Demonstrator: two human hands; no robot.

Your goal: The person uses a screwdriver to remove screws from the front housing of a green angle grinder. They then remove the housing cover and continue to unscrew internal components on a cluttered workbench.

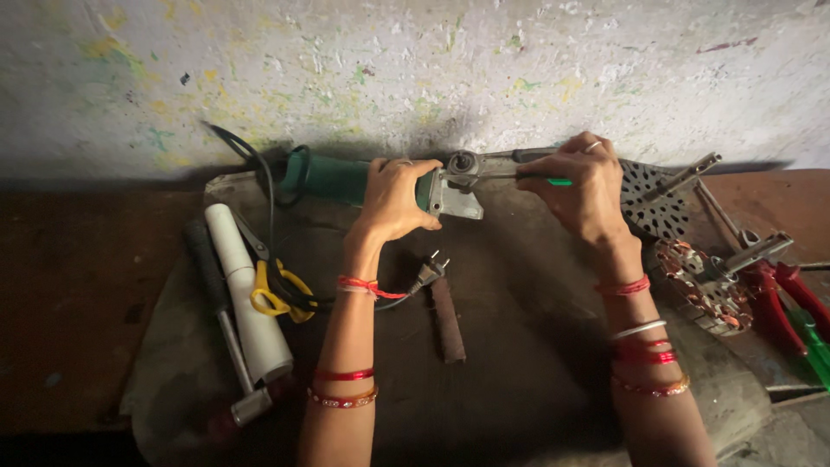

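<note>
A green angle grinder [333, 177] lies across the back of a dark work mat [519, 346], its grey metal head [458, 195] pointing right. My left hand [393, 197] grips the grinder body just behind the head. My right hand [581, 186] holds a flat metal spanner [488, 163] with a green-tipped handle, and the spanner's far end sits on the grinder's spindle. Both forearms wear red threads and bangles.
The black power cord [259, 186] loops left, its plug [430, 272] beside a brown rod [448, 320]. At left lie a white tube [246, 298], yellow-handled scissors [277, 290] and a hammer [233, 355]. Perforated metal discs [650, 207] and red-handled pliers [778, 303] lie right. A painted wall stands behind.
</note>
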